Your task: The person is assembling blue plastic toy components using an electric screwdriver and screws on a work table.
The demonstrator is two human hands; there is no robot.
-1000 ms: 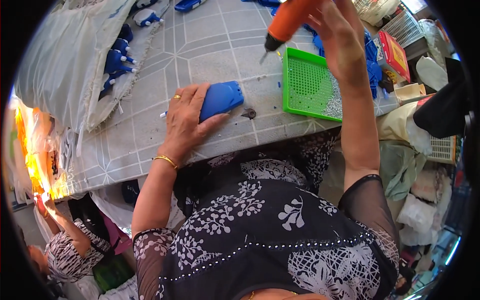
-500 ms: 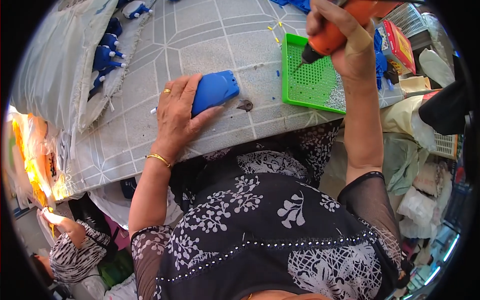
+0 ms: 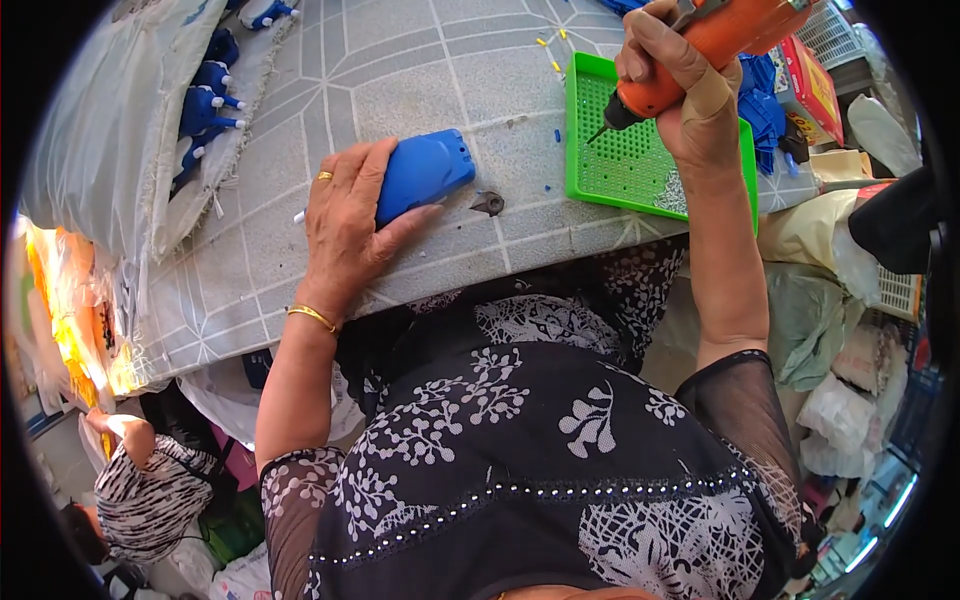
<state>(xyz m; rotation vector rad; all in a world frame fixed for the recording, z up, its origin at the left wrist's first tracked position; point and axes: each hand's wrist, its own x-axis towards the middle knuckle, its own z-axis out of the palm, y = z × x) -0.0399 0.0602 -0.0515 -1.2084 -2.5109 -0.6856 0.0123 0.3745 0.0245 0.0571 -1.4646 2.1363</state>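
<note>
My left hand [image 3: 345,205] is closed around a blue plastic housing [image 3: 428,172] that lies on the table. A small white tip pokes out on the far left side of that hand. In my right hand [image 3: 700,110] is an orange power screwdriver [image 3: 715,55], its black chuck and thin bit pointing down-left. The bit hangs over a green perforated tray [image 3: 590,190], in which small silvery screws [image 3: 672,192] are heaped at the near right corner. Between the housing and the tray, a small dark metal piece [image 3: 488,204] rests on the table.
Several blue parts with white tips [image 3: 208,108] lie at the left beside a whitish sack [image 3: 110,120]. Small yellow pieces [image 3: 548,50] are scattered behind the tray. Blue parts [image 3: 762,115] and a red box [image 3: 808,90] stand at the right. Another person [image 3: 150,490] is at lower left.
The screwdriver has shifted slightly left and its bit has moved a little down over the tray. My left hand and the blue housing have edged slightly left.
</note>
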